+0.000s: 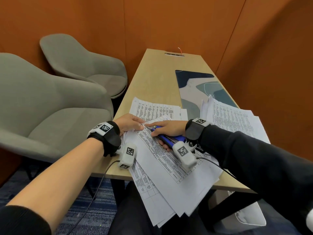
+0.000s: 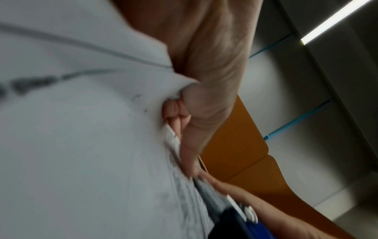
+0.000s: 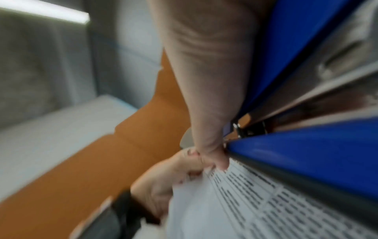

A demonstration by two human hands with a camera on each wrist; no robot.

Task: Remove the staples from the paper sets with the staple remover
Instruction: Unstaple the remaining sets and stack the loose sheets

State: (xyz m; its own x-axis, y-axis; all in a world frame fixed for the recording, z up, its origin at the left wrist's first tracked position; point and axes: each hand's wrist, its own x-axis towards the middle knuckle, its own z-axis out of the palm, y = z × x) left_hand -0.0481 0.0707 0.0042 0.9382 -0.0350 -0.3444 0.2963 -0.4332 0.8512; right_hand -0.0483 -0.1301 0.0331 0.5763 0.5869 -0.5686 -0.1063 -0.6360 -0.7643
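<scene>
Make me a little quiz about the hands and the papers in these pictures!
1. True or false: the right hand holds a blue tool.
2. What does the left hand pinch? A) a corner of the paper set B) a cup C) a pen
3. Fill in: two grey ____ stand beside the table.

Key: 1 true. 2 A: the left wrist view shows fingers gripping the paper's edge. 3 chairs.
</scene>
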